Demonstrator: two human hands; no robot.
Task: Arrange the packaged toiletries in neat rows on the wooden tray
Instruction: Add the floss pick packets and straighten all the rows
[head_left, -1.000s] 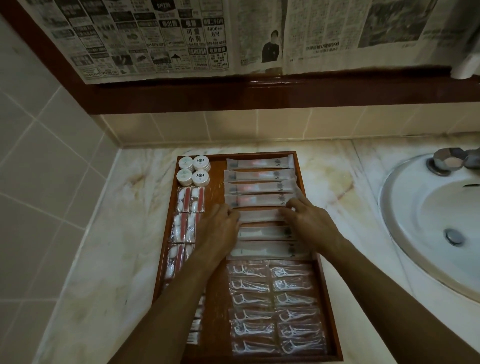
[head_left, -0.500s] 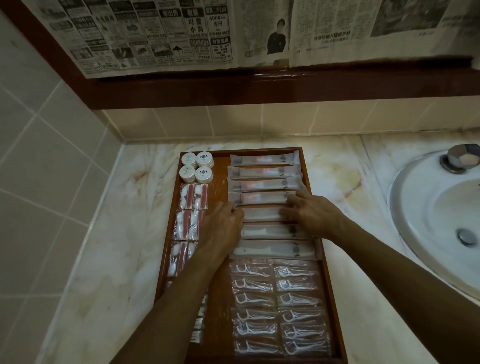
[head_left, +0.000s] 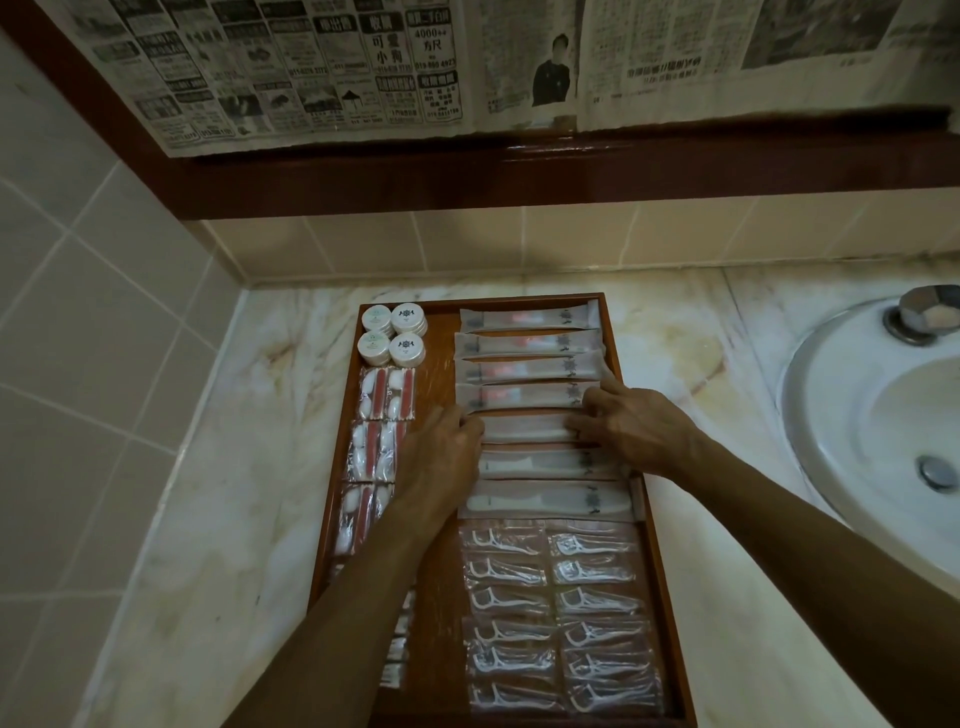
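Marble worktop (head_left: 685, 364) carries wooden tray (head_left: 621, 358) near back-left corner, basin (head_left: 852, 415) at right edge. Toothbrush packets (head_left: 530, 369) in row down tray's right half, floss-pick packets (head_left: 556, 618) at near edge, cotton-bud packets (head_left: 387, 395) along left side, round tubs (head_left: 392, 332) in far-left corner. Left hand (head_left: 441, 457) and right hand (head_left: 634, 421), fingers loosely bent, press ends of middle toothbrush packet (head_left: 524, 428).
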